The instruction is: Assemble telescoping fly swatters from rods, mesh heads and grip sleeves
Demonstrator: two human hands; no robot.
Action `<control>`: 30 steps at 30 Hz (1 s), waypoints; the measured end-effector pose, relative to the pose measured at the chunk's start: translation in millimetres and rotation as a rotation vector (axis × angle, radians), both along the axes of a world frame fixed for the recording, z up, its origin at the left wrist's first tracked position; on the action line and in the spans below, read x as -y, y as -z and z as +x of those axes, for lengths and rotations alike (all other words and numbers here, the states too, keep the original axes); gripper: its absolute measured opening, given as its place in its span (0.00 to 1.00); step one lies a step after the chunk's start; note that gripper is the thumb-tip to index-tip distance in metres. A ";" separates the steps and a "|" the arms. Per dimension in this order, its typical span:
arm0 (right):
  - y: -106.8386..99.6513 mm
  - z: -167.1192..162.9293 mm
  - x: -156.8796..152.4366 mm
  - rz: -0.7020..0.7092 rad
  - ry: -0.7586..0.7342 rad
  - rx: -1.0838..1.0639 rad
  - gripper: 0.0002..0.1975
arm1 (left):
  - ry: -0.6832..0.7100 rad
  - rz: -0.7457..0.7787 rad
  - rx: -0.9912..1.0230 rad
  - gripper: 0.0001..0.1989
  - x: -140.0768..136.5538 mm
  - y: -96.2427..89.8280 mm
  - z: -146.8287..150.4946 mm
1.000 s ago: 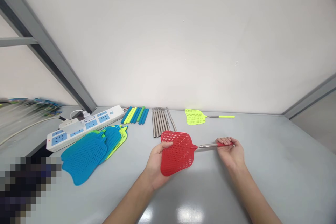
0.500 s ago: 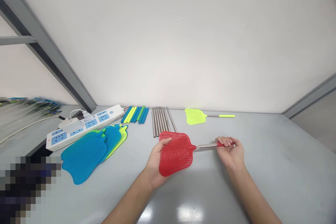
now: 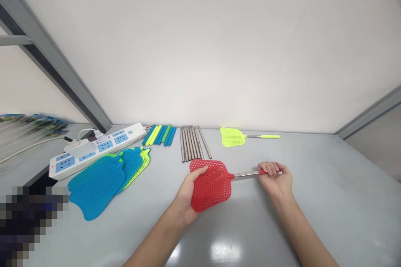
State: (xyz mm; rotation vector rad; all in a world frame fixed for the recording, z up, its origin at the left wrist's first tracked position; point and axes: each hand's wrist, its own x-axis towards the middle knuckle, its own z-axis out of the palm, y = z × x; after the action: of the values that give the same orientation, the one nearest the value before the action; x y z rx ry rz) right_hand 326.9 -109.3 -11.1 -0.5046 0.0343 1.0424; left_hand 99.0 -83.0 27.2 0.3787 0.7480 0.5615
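Note:
A red fly swatter (image 3: pixel 213 185) with a perforated head, a metal rod and a red grip spans the space between my hands, held above the table. My left hand (image 3: pixel 188 196) grips the head by its left edge, thumb on top and the other fingers hidden beneath. At the other end, my right hand (image 3: pixel 275 179) has its fingers wrapped round the red grip. Beyond them a yellow fly swatter (image 3: pixel 233 137) lies near the wall. Several metal rods (image 3: pixel 191 144) rest in a row, with blue, yellow and green grips (image 3: pixel 159 134) to their left.
Blue and yellow swatter heads (image 3: pixel 98 187) are piled at the left. Behind them lies a white power strip (image 3: pixel 103 148) with plugs and cables. Plastic-wrapped items (image 3: pixel 34 127) sit at the far left. A pale wall (image 3: pixel 219 58) closes off the back of the grey table (image 3: pixel 328 183).
Both hands keep their hold on the red fly swatter, which has barely moved. The view has shifted slightly, so the things at the left sit a little further left.

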 end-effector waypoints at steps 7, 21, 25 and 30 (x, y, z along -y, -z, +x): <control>2.9 3.2 1.0 -0.001 0.024 0.001 0.15 | 0.169 -0.106 0.104 0.25 3.0 -5.4 1.4; 1.8 16.7 4.1 0.041 0.051 0.000 0.15 | 0.230 0.144 -0.035 0.22 4.2 -6.4 -3.1; 0.4 17.9 4.9 0.053 0.071 -0.003 0.14 | 0.099 0.298 -0.141 0.18 1.4 -8.3 -3.3; -2.1 10.7 3.2 0.016 0.061 -0.032 0.14 | -0.083 0.379 -0.178 0.16 -1.0 -3.9 1.4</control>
State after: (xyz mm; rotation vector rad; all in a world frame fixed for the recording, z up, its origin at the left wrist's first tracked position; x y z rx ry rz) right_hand 337.6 -112.5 -9.0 -0.4694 0.0693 0.9906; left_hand 100.3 -82.0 31.1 0.7587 0.8315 0.7568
